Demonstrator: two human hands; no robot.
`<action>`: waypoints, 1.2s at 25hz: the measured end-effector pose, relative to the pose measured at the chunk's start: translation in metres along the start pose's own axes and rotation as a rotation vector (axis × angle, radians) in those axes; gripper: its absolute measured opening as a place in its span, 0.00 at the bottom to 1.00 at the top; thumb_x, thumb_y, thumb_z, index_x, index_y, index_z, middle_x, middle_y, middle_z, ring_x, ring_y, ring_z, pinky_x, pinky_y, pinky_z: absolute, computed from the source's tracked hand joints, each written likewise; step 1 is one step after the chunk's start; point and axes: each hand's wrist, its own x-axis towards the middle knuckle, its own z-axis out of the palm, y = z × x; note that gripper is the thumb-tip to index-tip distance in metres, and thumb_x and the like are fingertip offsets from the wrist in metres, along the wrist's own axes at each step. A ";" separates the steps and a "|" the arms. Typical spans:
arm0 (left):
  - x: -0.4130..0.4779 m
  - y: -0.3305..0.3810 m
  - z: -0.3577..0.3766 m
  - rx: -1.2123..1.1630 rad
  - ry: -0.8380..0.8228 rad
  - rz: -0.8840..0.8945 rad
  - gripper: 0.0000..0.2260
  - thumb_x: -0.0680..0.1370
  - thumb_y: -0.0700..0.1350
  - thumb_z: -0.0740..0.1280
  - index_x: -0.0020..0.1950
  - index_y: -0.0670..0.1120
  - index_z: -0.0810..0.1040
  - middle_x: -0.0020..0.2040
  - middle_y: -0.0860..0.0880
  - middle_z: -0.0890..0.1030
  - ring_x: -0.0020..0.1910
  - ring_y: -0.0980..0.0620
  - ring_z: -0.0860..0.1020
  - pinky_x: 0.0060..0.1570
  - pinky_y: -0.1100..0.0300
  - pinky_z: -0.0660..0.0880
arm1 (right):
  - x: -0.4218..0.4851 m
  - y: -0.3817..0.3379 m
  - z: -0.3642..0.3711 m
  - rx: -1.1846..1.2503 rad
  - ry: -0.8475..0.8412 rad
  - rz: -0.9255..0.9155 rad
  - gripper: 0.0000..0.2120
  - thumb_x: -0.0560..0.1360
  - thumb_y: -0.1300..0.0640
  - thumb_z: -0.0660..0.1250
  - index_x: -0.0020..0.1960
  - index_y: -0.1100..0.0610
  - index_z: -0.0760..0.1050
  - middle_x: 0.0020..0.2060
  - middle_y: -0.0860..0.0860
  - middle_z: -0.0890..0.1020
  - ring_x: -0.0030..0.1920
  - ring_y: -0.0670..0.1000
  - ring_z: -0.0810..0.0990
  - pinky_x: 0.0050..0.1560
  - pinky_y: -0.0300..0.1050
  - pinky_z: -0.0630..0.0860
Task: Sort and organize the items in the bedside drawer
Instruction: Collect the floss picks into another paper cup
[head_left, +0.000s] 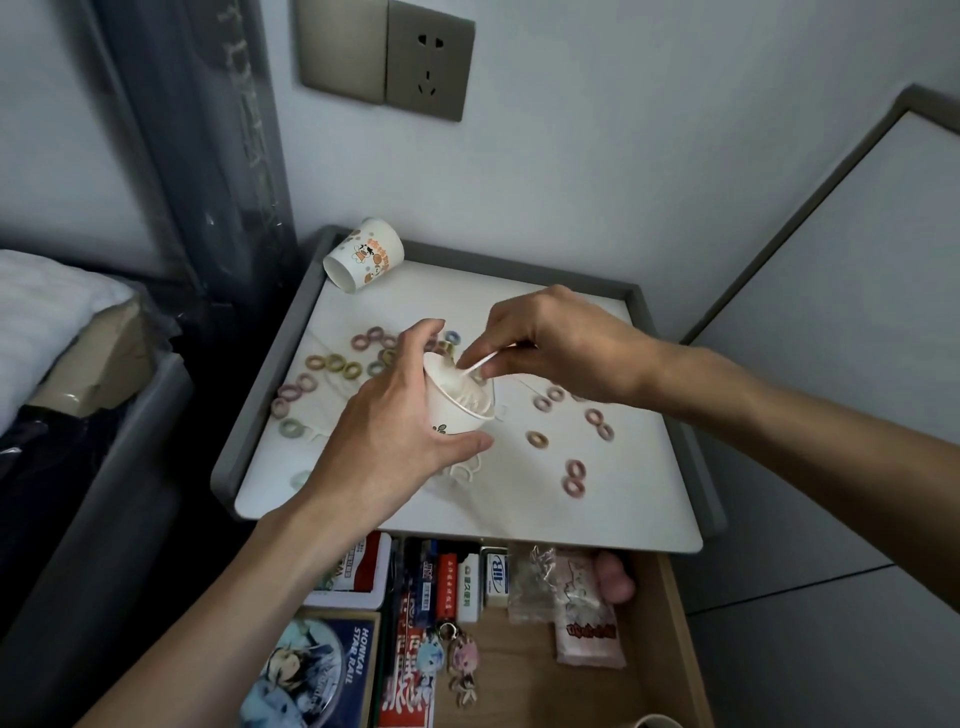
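Your left hand (400, 415) is wrapped around a white paper cup (457, 402), tilted above the middle of the white nightstand top (597, 499). Your right hand (550, 343) pinches a thin white stick (480, 364) at the cup's mouth. Pastel hair rings (332, 364) lie scattered left and right of the cup; a second printed paper cup (363, 254) lies tipped in the far left corner. The raised grey rim (260, 415) bounds three sides. The open wooden drawer (675, 623) below you is packed on its left.
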 end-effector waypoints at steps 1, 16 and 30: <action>0.000 0.000 0.000 0.009 0.002 -0.002 0.44 0.66 0.54 0.79 0.74 0.59 0.55 0.64 0.53 0.74 0.55 0.55 0.71 0.51 0.63 0.65 | 0.000 -0.002 0.000 -0.098 0.001 -0.025 0.09 0.75 0.51 0.71 0.55 0.46 0.84 0.40 0.42 0.80 0.36 0.43 0.74 0.40 0.44 0.72; 0.002 0.000 -0.010 0.135 0.044 -0.022 0.44 0.68 0.55 0.78 0.75 0.56 0.54 0.62 0.53 0.74 0.51 0.57 0.67 0.48 0.65 0.63 | 0.008 0.122 0.058 -0.023 -0.018 0.735 0.27 0.70 0.43 0.75 0.64 0.53 0.74 0.55 0.50 0.79 0.48 0.49 0.78 0.52 0.47 0.79; -0.002 0.004 -0.008 0.174 -0.002 0.014 0.43 0.68 0.55 0.78 0.74 0.56 0.54 0.66 0.51 0.75 0.61 0.50 0.74 0.55 0.62 0.67 | -0.009 0.128 0.071 0.087 0.121 0.794 0.04 0.75 0.59 0.72 0.46 0.60 0.82 0.41 0.54 0.84 0.37 0.48 0.80 0.40 0.40 0.77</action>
